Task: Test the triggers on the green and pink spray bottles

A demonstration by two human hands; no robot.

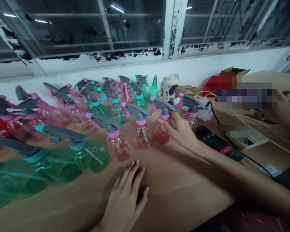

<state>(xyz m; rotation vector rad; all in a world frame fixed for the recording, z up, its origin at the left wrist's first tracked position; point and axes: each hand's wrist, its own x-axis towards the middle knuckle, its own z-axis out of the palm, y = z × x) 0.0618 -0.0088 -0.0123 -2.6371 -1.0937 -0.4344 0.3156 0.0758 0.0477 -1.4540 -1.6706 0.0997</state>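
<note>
My right hand (180,127) grips a pink spray bottle (161,133) just below its collar, thumb on the near side and fingers around the back. The bottle stands upright on the brown tabletop (174,190), its grey and pink trigger head (163,104) pointing left. Flat on the table lies my left hand (127,193), fingers spread and holding nothing. Its fingertips are just in front of another pink spray bottle (120,149). Between that one and the gripped bottle is a third pink spray bottle (142,135). Green spray bottles (90,156) stand to the left.
More pink and green bottles crowd the back (74,112) by the wall. A paper cup (170,85) stands behind. At right are a phone (218,143) showing a timer, a white power strip (200,109), loose cables and another person's hand (280,108) at a blurred patch.
</note>
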